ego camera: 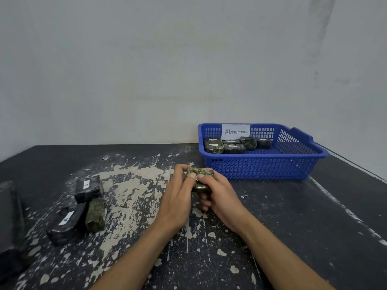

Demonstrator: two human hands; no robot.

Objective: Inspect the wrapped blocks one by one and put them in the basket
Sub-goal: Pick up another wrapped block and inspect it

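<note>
Both hands are up over the middle of the worktop (293, 216): left hand (178, 193) and right hand (217, 195) curl their fingers round 1 green wrapped block (202, 171). The blue basket (261, 166), labelled "Abnormal", sits just beyond at far right, with dark blocks (233, 147) inside. 3 more blocks (89, 188) lie near left.

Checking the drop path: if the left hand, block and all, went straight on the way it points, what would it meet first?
Likely the basket, near its front left corner: the left hand, gripping the block, points that way. Height is unclear; it might clear the rim.
</note>
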